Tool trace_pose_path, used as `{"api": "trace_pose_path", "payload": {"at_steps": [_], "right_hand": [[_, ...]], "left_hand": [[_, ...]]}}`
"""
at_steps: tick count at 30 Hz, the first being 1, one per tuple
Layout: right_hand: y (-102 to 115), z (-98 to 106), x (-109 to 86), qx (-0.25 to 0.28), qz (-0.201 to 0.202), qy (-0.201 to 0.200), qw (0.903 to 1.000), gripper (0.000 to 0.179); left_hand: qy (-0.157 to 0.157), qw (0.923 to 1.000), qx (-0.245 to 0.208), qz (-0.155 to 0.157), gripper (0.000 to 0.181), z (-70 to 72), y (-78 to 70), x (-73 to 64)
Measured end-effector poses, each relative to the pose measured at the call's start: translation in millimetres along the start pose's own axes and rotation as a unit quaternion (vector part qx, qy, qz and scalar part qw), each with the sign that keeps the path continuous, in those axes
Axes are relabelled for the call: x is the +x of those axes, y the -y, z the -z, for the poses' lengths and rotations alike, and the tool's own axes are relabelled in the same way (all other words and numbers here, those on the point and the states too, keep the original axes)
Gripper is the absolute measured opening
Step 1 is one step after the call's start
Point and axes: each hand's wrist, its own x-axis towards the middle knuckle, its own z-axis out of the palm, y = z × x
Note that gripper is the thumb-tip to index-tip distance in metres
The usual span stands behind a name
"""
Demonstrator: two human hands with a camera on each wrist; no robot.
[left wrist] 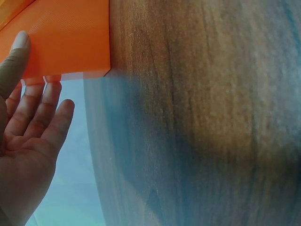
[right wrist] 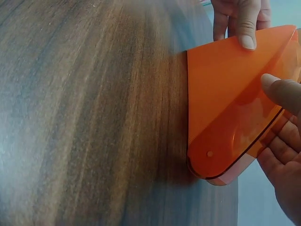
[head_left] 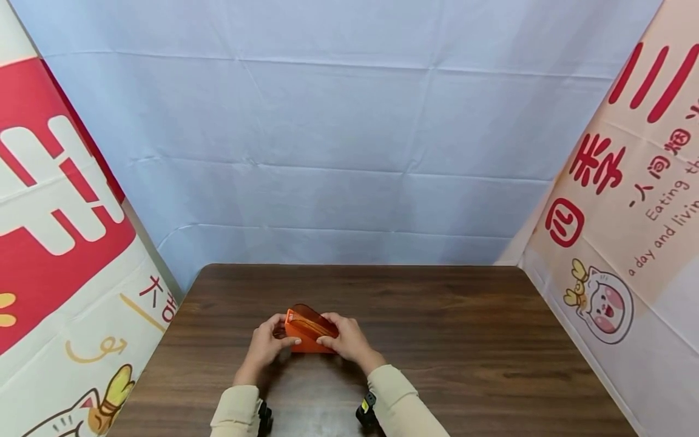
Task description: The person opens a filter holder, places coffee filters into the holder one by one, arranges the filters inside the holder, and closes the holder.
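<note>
An orange plastic case (head_left: pixel 309 343) stands on edge on the brown table, its top slanting down to the right. Over its slanted side lies a see-through orange cover (right wrist: pixel 235 136), with a small round pivot near the lower corner. My left hand (head_left: pixel 264 344) pinches the left side, thumb on the front face and fingers behind the edge. At the other end, my right hand (head_left: pixel 351 341) holds the cover side, its thumb on the front and its fingers curled behind. In the right wrist view the left thumb (right wrist: pixel 247 35) presses the plain orange face.
The wood-grain table (head_left: pixel 464 340) reaches out around the case. Behind it hangs a pale blue cloth (head_left: pixel 349 152). Printed cloths stand at the left (head_left: pixel 65 243) and right (head_left: pixel 617 243). Each sleeved forearm bears a black wrist device.
</note>
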Motion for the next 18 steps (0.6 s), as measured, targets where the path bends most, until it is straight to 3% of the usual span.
{"api": "trace_pose_path", "payload": {"at_steps": [18], "right_hand": [[-1.6, -6.7, 8.8, -0.008, -0.021, 0.007, 0.9997, 0.044]], "left_hand": [[0.000, 0.9998, -0.017, 0.010, 0.037, -3.6, 5.0, 8.0]]}}
